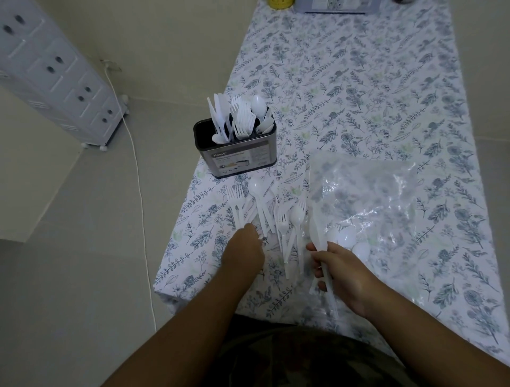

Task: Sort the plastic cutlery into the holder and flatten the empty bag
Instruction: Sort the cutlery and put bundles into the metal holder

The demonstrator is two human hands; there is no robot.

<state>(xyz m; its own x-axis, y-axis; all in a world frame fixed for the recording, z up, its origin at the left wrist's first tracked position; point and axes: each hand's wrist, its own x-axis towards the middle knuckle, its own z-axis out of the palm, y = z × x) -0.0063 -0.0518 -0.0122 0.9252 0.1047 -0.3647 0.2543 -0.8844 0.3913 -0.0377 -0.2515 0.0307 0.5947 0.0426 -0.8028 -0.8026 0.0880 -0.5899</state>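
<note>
A dark metal cutlery holder (237, 158) stands near the table's left edge, with white plastic knives, forks and spoons upright in its compartments. Below it lies a loose pile of white forks and spoons (265, 218) on the floral tablecloth. My left hand (244, 248) reaches into the pile's near end, fingers curled down on the handles; what it pinches is hidden. My right hand (339, 273) grips a bundle of white spoons (345, 239) by their handles. A clear plastic bag (367, 199) lies crumpled to the right, under the spoon bowls.
The table's left edge (176, 221) runs close beside the holder and pile. A yellow object (280, 3) and a flat box (334, 6) sit at the far end. A white drawer cabinet (55, 74) and a cable (138, 176) are on the floor at left.
</note>
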